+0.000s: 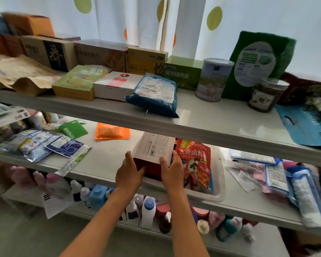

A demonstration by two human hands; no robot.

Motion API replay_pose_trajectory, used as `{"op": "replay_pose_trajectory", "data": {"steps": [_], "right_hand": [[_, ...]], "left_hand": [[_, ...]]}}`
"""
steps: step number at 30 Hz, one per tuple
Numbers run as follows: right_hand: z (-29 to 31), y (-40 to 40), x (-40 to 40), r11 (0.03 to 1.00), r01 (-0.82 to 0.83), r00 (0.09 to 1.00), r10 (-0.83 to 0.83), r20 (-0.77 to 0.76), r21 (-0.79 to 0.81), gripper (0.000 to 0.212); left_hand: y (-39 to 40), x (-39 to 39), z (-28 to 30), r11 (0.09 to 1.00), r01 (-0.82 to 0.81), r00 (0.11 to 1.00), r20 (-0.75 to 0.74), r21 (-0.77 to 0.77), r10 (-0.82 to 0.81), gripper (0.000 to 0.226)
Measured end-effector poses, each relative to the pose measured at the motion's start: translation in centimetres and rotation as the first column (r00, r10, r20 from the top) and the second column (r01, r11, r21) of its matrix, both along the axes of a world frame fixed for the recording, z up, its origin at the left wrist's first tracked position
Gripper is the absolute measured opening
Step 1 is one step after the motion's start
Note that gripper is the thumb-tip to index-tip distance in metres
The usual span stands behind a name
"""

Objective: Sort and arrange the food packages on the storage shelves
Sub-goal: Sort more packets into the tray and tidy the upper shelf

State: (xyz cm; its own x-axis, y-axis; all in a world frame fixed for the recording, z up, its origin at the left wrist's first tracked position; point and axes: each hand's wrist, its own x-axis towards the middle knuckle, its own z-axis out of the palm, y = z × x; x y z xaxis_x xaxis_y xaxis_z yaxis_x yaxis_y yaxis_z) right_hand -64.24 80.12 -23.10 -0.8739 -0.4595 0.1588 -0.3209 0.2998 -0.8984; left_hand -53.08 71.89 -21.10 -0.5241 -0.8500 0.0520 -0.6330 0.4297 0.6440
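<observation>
We have both hands on a red box with a white printed top. It sits on the middle shelf, at the left end of a white bin. Our left hand curls round its left side, thumb up. Our right hand holds its right side, fingers bent on the edge.

We think we are setting this box in its place, or about to lift it out; we cannot tell which. Next we need to keep it level and slide it slowly.

The room is tight. The top shelf edge hangs just over the box, so it cannot go up much. A red spice bag stands right beside it on the right, touching our right hand. To the left the shelf has bare room, with an orange pouch farther back. The front lip of the shelf is near our wrists, so we could pull the box straight toward us.
</observation>
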Motion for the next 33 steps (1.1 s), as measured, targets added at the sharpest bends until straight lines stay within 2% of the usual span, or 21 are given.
{"op": "replay_pose_trajectory", "data": {"steps": [3, 6, 8, 11, 14, 19, 22, 26, 29, 31, 33], "right_hand": [[0.2, 1.7, 1.9, 0.995, 0.068, 0.994, -0.060, -0.091, 0.078, 0.044], [0.7, 4.9, 4.0, 0.966, 0.164, 0.977, -0.132, -0.168, 0.198, 0.047], [1.3, 7.8, 5.1, 0.931, 0.247, 0.951, -0.179, -0.253, 0.269, 0.045], [2.4, 12.0, 5.9, 0.863, 0.312, 0.910, -0.152, -0.385, 0.397, 0.042], [4.7, 16.3, 5.7, 0.806, 0.381, 0.875, -0.155, -0.459, 0.454, 0.041], [9.7, 21.6, 2.9, 0.764, 0.522, 0.770, -0.230, -0.595, 0.379, 0.040], [13.1, 24.3, -0.2, 0.761, 0.587, 0.683, -0.282, -0.674, 0.277, 0.041], [18.2, 26.7, -4.7, 0.747, 0.631, 0.599, -0.298, -0.744, 0.209, 0.042], [21.9, 28.1, -8.7, 0.747, 0.638, 0.598, -0.327, -0.732, 0.188, 0.048], [24.2, 29.2, -11.0, 0.723, 0.643, 0.631, -0.314, -0.710, 0.251, 0.054], [25.9, 30.3, -13.1, 0.664, 0.657, 0.675, -0.305, -0.672, 0.357, 0.068]], "left_hand": [[1.4, 1.3, 0.2, 0.975, 0.080, 0.995, -0.039, -0.207, -0.090, 0.070], [3.3, 2.1, 0.5, 0.873, 0.268, 0.958, 0.022, -0.407, -0.284, 0.074], [5.1, 2.3, 1.2, 0.804, 0.384, 0.908, 0.026, -0.455, -0.419, 0.073], [7.5, 2.2, 2.5, 0.678, 0.540, 0.795, 0.036, -0.500, -0.606, 0.071], [10.1, 1.4, 4.4, 0.575, 0.622, 0.698, 0.044, -0.532, -0.714, 0.070], [13.7, -1.5, 10.7, 0.436, 0.664, 0.604, 0.092, -0.608, -0.792, 0.061], [15.7, -4.0, 15.0, 0.374, 0.635, 0.601, 0.128, -0.676, -0.789, 0.059], [17.7, -7.7, 19.4, 0.351, 0.612, 0.611, 0.142, -0.709, -0.779, 0.059], [19.0, -10.5, 21.9, 0.336, 0.601, 0.621, 0.160, -0.725, -0.768, 0.059], [19.7, -12.6, 22.9, 0.348, 0.601, 0.634, 0.163, -0.719, -0.756, 0.058], [20.5, -14.9, 23.2, 0.366, 0.614, 0.643, 0.174, -0.699, -0.746, 0.058]]}}
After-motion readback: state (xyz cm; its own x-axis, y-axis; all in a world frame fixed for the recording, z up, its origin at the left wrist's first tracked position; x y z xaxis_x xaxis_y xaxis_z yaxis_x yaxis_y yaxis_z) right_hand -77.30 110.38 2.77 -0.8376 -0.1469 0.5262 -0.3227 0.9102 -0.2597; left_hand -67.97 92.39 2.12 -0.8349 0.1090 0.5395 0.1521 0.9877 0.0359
